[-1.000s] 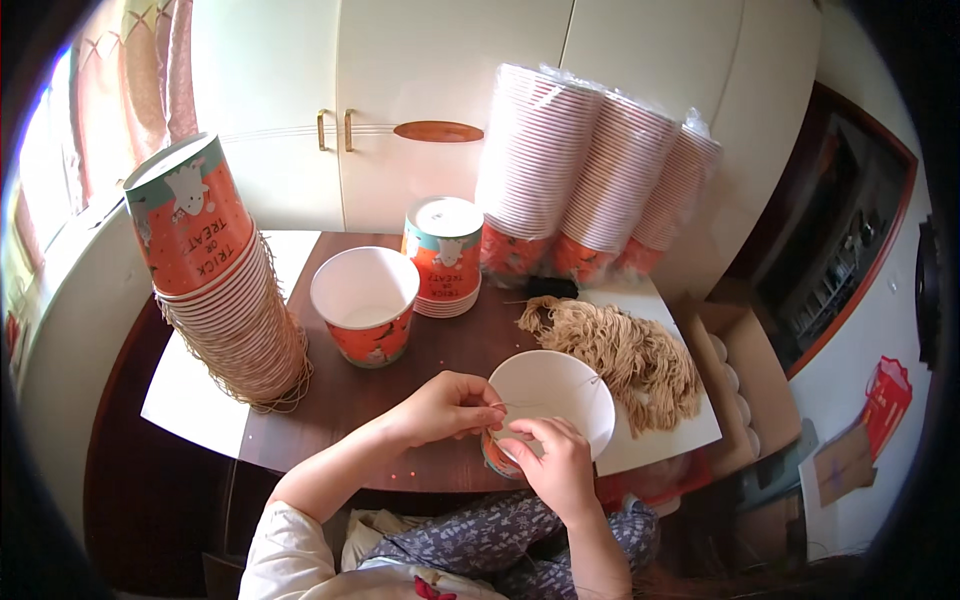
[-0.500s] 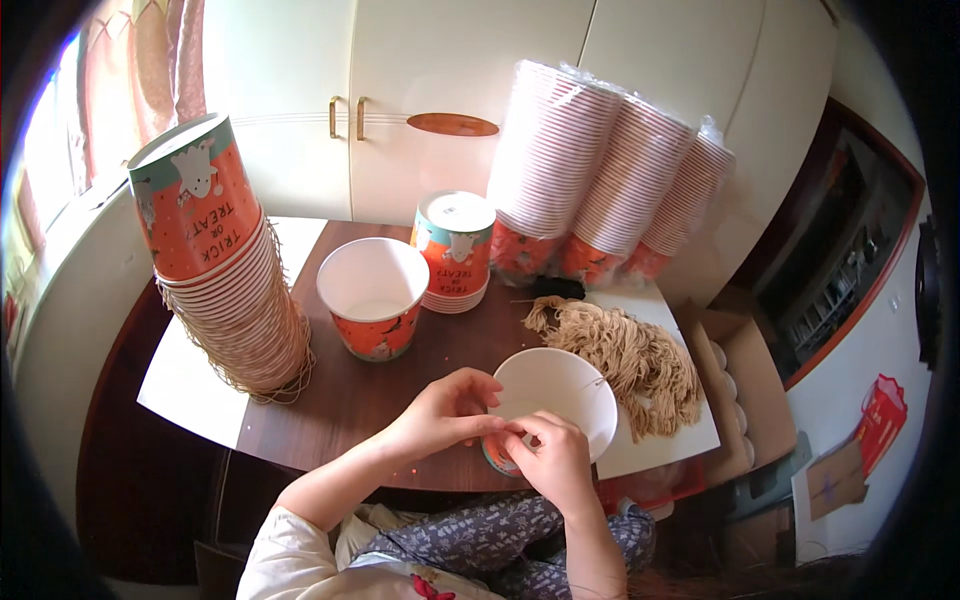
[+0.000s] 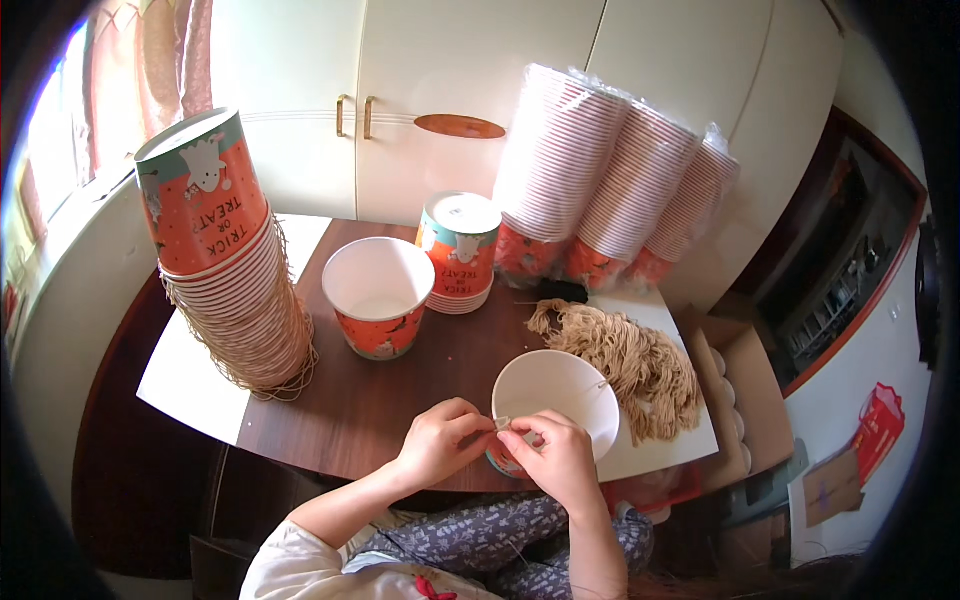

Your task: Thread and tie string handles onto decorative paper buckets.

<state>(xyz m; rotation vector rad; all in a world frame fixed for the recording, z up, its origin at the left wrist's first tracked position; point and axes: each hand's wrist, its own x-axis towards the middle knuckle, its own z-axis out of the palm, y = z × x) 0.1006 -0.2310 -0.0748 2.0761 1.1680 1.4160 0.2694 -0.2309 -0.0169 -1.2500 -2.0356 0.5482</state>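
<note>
Before cream cabinets [image 3: 445, 60], a dark wood-grain desk [image 3: 300, 430] with white ends holds a white-lined orange paper bucket [image 3: 560, 388] by its near edge; the left hand [image 3: 442, 440] and right hand [image 3: 555, 458] pinch thin beige cord [image 3: 503, 424] at the bucket's rim.

Over at ten o'clock I see a pinkish curtain [image 3: 150, 80], at twelve a cream cupboard [image 3: 450, 60] with brass handles [image 3: 368, 118], at three a dark opening [image 3: 830, 250] framed in red-brown, and near four a red packet [image 3: 880, 425] beside some cardboard [image 3: 835, 487].
</note>
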